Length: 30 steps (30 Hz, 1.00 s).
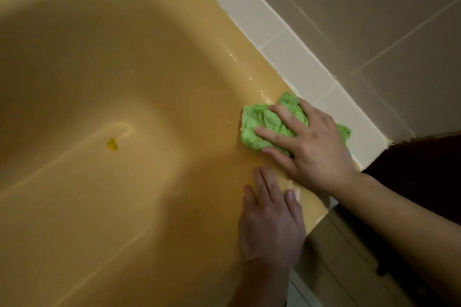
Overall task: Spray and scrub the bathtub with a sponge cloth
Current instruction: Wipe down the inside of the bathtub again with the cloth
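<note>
Our right grip [311,142] is open, fingers spread and pressing the green cloth [262,122] onto the wet rim of the bathtub [219,57], just beside the white tile ledge [287,57]. Our left grip [270,219], near the right one, rests flat and open on the rim, holding nothing.

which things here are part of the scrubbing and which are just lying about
In the job:
green cloth under the right hand
bathtub
left hand flat on its rim

Just there:
small yellow bit on the tub floor
white tile ledge
</note>
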Available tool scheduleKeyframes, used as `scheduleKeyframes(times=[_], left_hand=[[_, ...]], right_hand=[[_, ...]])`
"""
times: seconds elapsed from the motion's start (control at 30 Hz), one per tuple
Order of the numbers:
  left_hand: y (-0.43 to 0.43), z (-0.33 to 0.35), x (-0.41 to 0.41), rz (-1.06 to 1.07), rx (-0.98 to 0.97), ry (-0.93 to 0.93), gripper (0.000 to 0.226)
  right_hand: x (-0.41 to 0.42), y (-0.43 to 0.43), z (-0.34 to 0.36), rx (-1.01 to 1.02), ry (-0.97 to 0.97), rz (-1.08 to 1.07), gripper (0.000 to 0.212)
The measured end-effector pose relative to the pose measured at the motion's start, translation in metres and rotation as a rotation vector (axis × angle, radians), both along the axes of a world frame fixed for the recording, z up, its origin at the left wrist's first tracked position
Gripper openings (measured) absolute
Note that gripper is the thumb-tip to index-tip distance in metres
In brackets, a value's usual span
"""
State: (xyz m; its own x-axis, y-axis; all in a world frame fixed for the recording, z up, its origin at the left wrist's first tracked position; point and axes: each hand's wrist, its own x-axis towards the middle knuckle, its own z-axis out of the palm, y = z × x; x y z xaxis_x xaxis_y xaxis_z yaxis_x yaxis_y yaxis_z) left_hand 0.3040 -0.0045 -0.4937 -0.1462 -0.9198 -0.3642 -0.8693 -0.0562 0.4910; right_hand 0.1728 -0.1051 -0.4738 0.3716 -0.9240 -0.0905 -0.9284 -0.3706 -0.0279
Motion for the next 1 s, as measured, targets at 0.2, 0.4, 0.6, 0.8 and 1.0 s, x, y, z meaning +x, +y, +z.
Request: scheduleKeyframes(times=[0.2,0.4,0.6,0.8,1.0], left_hand=[[-0.010,-0.001,-0.012,0.089,0.025,-0.033,0.063],[-0.018,0.003,-0.021,0.180,0.003,-0.090,0.061],[-0.016,0.001,-0.026,0.227,-0.039,-0.142,0.058],[-0.016,0.000,-0.032,0.288,-0.082,-0.113,0.058],[-0.019,0.003,-0.033,0.330,-0.063,-0.057,0.057]], right_hand=[[0.035,-0.129,-0.003,-0.032,-0.028,-0.101,0.053],[0.027,-0.122,-0.006,-0.017,-0.057,-0.151,0.053],[-0.056,0.015,-0.002,0.005,-0.056,-0.412,0.055],[-0.029,-0.009,-0.003,-0.038,-0.057,-0.425,0.056],[0.041,-0.103,-0.001,-0.025,0.099,-0.016,0.048]])
